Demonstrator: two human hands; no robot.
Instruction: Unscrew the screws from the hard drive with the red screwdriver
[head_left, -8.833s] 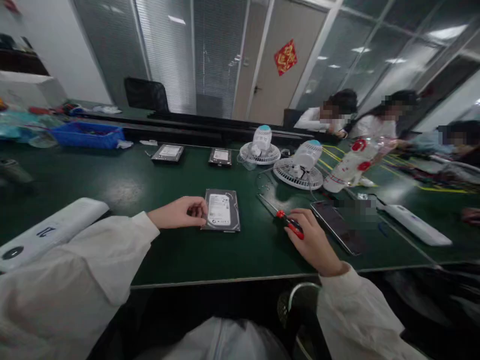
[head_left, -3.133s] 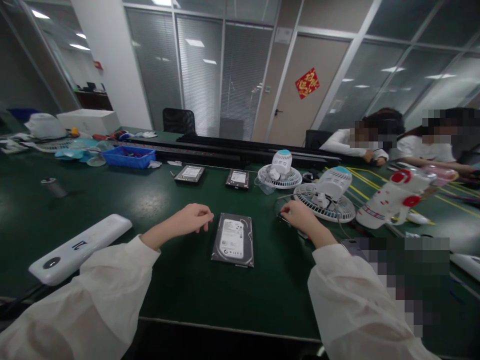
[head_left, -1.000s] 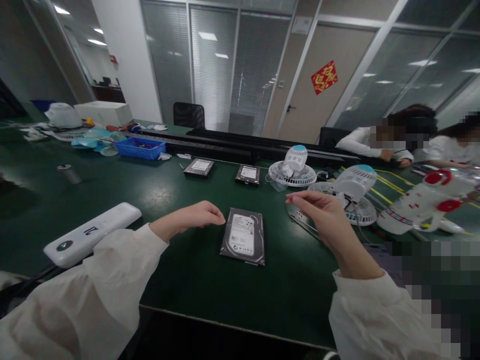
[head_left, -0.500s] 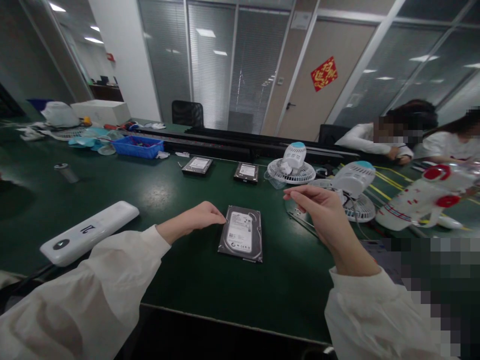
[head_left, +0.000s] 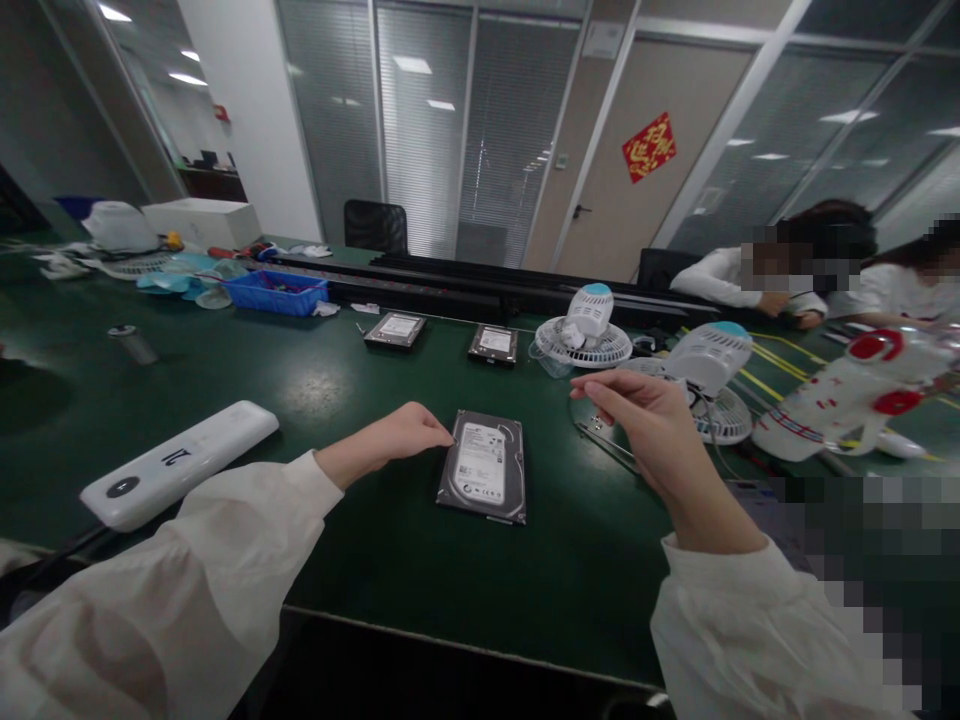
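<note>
A hard drive (head_left: 480,465) with a white label lies flat on the green table. At its upper left edge are the pinched fingertips of my left hand (head_left: 401,437); whether they grip anything small is hidden. To the right of the drive, my right hand (head_left: 637,410) is raised over the table with thumb and fingers closed in a pinch. What it holds, if anything, is too small to make out. Below the right fingertips lie a few tiny metal pieces (head_left: 597,423) and a thin metal tool (head_left: 609,445).
Two more hard drives (head_left: 395,331) (head_left: 493,344) lie farther back. White fan parts (head_left: 585,335) and a white-and-red jug (head_left: 817,410) stand on the right. At left are a white power strip-like device (head_left: 180,465) and a blue basket (head_left: 277,294). People (head_left: 750,275) sit at the far right.
My right hand has shifted very slightly to the right, its pinch unchanged. My left hand and the hard drive are practically still.
</note>
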